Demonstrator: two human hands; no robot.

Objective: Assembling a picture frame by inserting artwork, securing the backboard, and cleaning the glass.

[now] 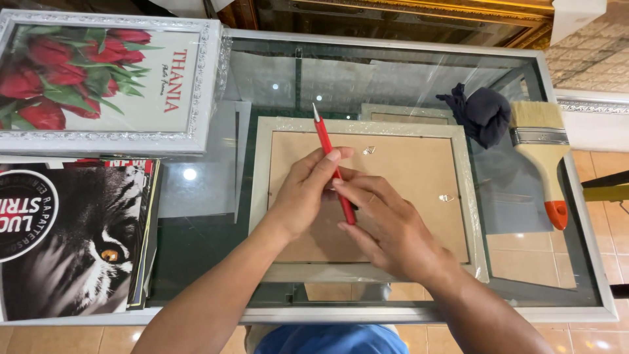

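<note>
Both hands on a red tool over a face-down frame

Left hand (304, 190) and right hand (386, 226) close around the red tool (334, 172) above the frame (367, 196), lying back up mid-table. A slip could gouge the brown backing or, I think, nick the glass table (196, 196). Left, a black-and-white tiger print (72, 242); behind it, a silver frame with red tulips (105, 78); far right, a brush (544, 154).
</note>
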